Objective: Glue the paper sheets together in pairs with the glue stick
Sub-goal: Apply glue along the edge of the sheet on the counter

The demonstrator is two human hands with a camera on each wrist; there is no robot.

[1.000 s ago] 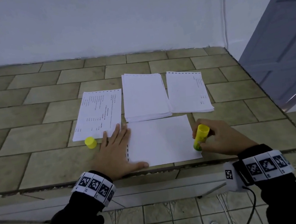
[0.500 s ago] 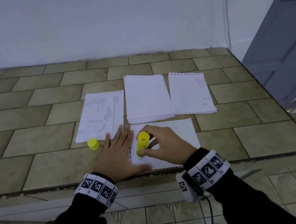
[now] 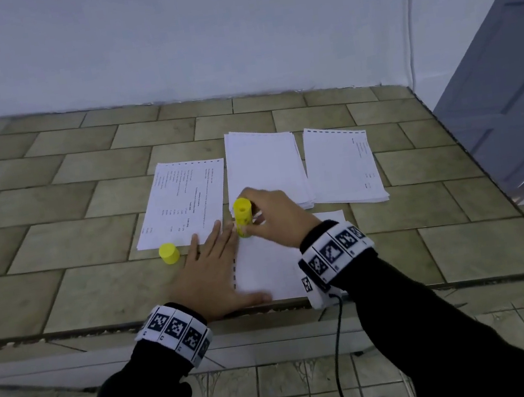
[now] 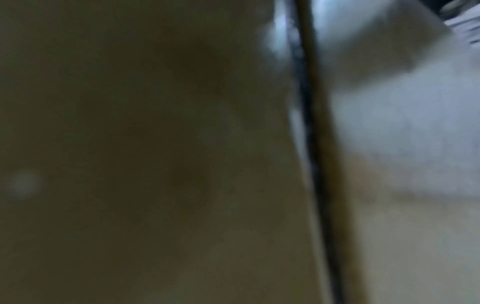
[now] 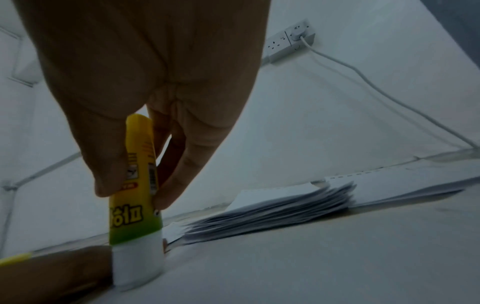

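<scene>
Our right hand (image 3: 273,217), fingers clamped on the glue stick (image 3: 243,216), has swept from the sheet's (image 3: 270,265) right edge to its far-left corner (glue pass nearly done, we reckon). Left hand (image 3: 210,274) flat, fingers spread, pins the sheet's left edge near the ledge's (image 3: 64,295) front.

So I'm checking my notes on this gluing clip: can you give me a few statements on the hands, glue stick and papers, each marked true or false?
1. The right hand holds the glue stick upright on the blank sheet. True.
2. The yellow cap is on the glue stick. False: it stands on the tiled surface, left of the left hand.
3. The left hand lies flat at the sheet's left edge. True.
4. The paper stack lies nearer the person than the blank sheet. False: it lies beyond it.
5. The left hand holds the printed sheet. False: it holds nothing.
</scene>
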